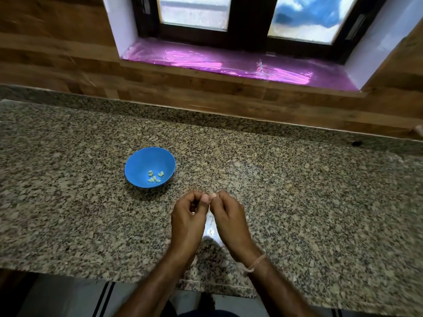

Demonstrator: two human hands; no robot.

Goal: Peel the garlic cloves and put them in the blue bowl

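On the near right side of the blue bowl's (139, 163) floor lay several small, pale, peeled garlic cloves (155, 176) in a loose cluster. The bowl stood on a speckled granite counter (297, 191), left of centre.

Closer to the viewer and to the right of the bowl, near it but not touching, a person's two bare hands were held close together above the counter. The left hand (187, 216) had its fingers curled inward, and the right hand (229, 216) was curled the same way. The tips of the two thumbs met between them. Anything they might have pinched was hidden behind the fingers, so it could not be told whether either hand held a clove. A thin thread band (257, 263) circled the right wrist.

Behind the counter rose a low granite upstand, then a wall of wood-look panels (57, 53). Set into that wall was a window (194, 12) with a dark frame and frosted panes. Its sill (229, 65) was covered in shiny pink film.
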